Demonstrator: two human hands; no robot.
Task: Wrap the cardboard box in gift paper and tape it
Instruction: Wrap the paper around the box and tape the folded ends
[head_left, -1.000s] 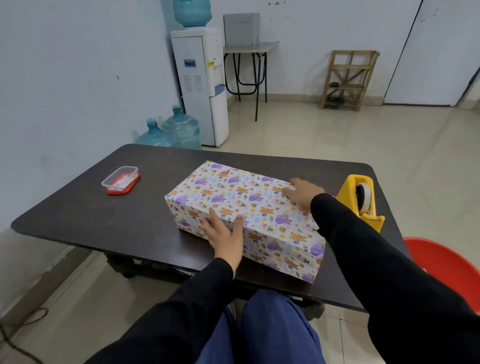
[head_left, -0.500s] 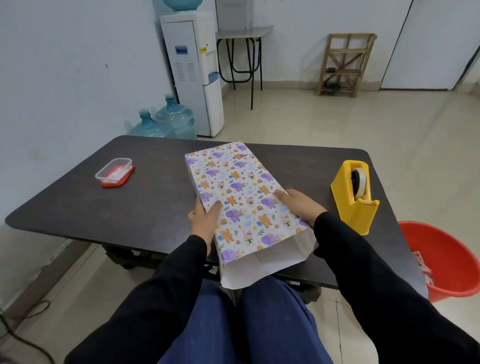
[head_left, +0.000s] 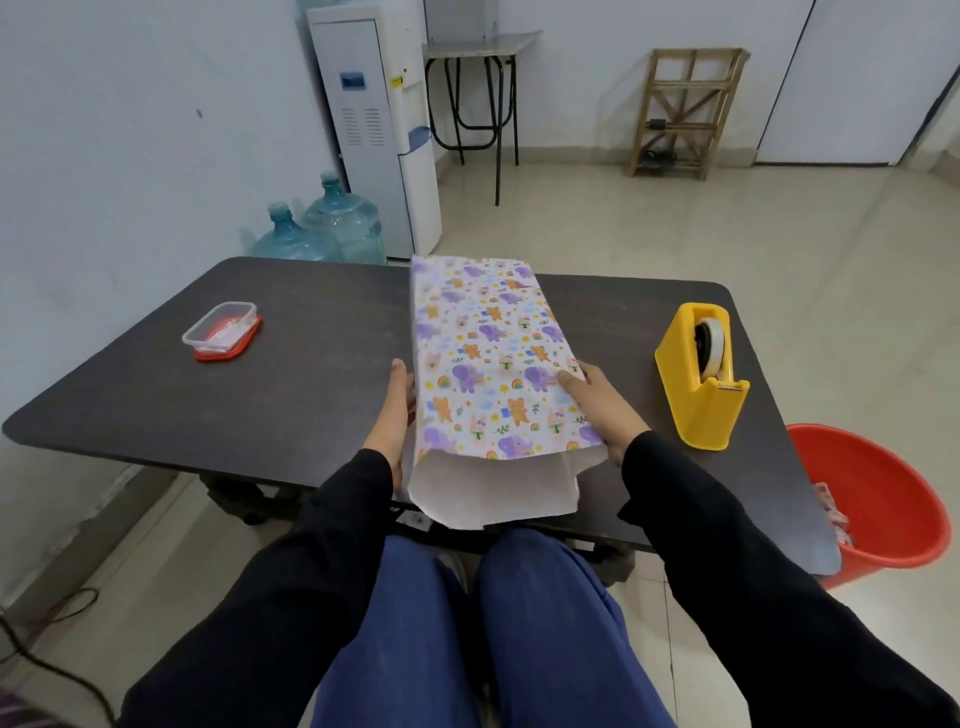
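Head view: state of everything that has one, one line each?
wrapped box: lies lengthwise, near paper end open, unfolded, overhanging the table edge.
left hand: flat against the box's left side.
right hand: fingers resting on the box's right top edge.
tape dispenser: upright, roll loaded, untouched.
red bucket: holds scraps.

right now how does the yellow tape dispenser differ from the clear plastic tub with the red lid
The yellow plastic tape dispenser stands tall and opaque on the right of the dark table; the clear plastic tub on its red lid sits low and see-through on the left. Both rest on the table, untouched.
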